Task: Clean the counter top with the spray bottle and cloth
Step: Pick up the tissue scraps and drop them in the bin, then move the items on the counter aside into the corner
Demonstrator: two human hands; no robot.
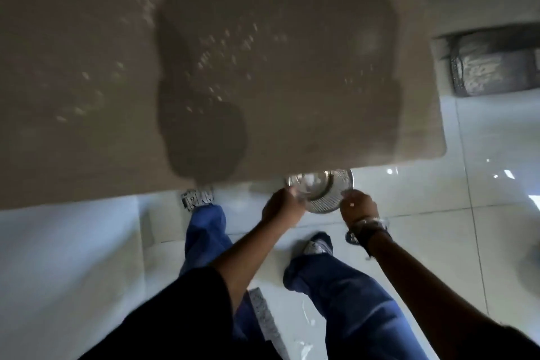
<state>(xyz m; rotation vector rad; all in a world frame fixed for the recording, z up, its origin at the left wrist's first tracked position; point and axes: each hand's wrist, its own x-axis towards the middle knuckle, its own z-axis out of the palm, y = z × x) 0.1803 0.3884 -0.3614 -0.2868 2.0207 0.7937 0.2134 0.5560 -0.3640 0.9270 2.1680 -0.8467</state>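
Only readable mark: a "9"-like digit on a black-and-white printed shoe (197, 198) at the counter (87, 140) edge; other characters on it too blurred to read. No other text, labels or brands legible.

A: What's the counter top (87, 38) like?
B: Matt brown, stone-looking, speckled with pale flecks.
A: The bowl (321, 193) below its front edge?
B: Shiny perforated metal. The floor (482, 213) is glossy white tile; the trousers (350, 286) are blue cloth.
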